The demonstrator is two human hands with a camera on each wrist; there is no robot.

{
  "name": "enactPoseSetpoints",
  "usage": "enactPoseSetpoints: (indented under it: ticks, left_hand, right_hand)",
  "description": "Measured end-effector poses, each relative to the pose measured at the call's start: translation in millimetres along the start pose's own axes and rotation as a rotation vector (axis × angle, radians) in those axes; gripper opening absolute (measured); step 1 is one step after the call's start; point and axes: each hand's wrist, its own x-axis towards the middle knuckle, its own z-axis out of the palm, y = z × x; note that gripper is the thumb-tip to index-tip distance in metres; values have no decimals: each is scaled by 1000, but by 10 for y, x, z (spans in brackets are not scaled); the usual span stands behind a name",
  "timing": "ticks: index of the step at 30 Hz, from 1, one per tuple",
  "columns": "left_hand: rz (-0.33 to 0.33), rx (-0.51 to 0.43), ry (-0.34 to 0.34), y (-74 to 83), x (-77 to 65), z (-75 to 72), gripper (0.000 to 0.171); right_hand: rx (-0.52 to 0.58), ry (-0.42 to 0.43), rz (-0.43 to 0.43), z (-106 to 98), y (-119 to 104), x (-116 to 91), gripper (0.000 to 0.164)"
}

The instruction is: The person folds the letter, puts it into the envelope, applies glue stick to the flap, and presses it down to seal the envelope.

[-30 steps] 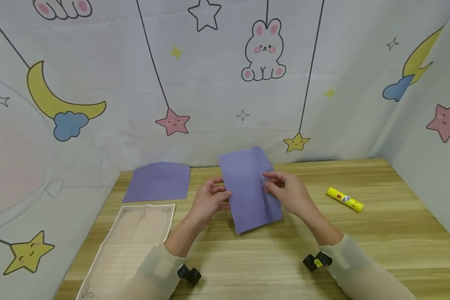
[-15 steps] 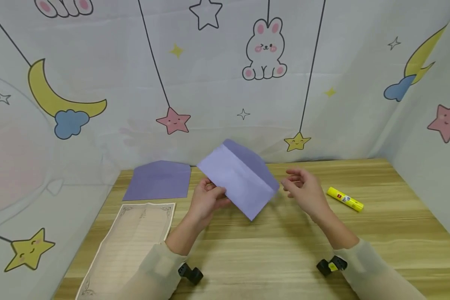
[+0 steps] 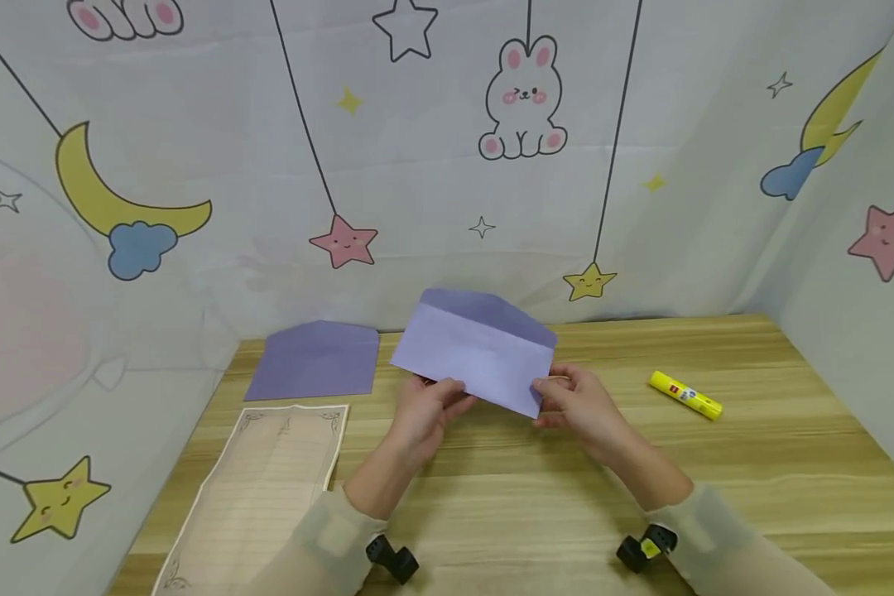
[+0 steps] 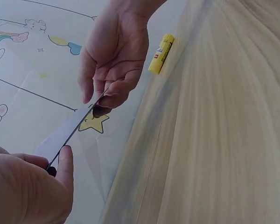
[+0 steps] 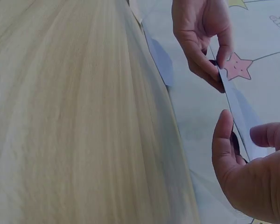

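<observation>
A light purple envelope [image 3: 477,352] with its darker flap raised along the far edge is held up above the table, tilted down to the right. My left hand [image 3: 426,414] pinches its near edge, thumb on the front face and fingers behind. At the lower right corner my right hand [image 3: 583,410] pinches it the same way. Seen edge-on in the left wrist view, the envelope [image 4: 67,128] spans between both hands; the right wrist view also shows both thumbs on one side and the fingers on the other.
A second purple envelope [image 3: 316,364] lies at the back left. In front of it is a sheet of lined, bordered letter paper [image 3: 268,480]. A yellow glue stick [image 3: 685,396] lies on the wooden table [image 3: 752,480] at right. A printed curtain [image 3: 417,165] hangs behind.
The envelope has been turned from upright to lengthwise, its flap now at the far side. My right hand let go, moved right, then came back and took its right corner.
</observation>
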Motion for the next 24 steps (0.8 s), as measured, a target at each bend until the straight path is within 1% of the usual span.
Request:
enactPoseSetpoints:
  ticks: [2, 4, 6, 8, 10, 12, 15, 18, 21, 24]
  left_hand:
    - [-24, -3, -15, -23, -19, -7, 46]
    - [-33, 0, -24, -37, -31, -26, 47]
    - [-39, 4, -11, -33, -37, -56, 45]
    - [-37, 4, 25, -14, -29, -101, 41]
    - [-29, 12, 75, 24, -10, -149, 39]
    - [-21, 28, 119, 64, 21, -201, 39]
    - [-16, 87, 167, 115, 68, -273, 45]
    - [-17, 170, 187, 145, 98, -332, 51]
    - [1, 252, 182, 162, 115, -374, 51]
    - [21, 313, 163, 181, 129, -407, 52]
  right_hand:
    - [-12, 12, -14, 15, 13, 14, 43]
    - [-30, 21, -27, 15, 24, 23, 39]
    - [-46, 24, -34, -4, 28, 27, 38]
    - [-63, 34, -30, -35, 23, 26, 38]
    - [-81, 48, -22, -75, 11, 24, 40]
    - [-108, 61, -12, -120, -6, 18, 42]
    - [-154, 66, -14, -177, -41, 8, 46]
    - [-193, 64, -30, -216, -76, 7, 48]
    - [-230, 78, -45, -244, -95, 25, 50]
    - [-263, 95, -60, -268, -103, 42, 54]
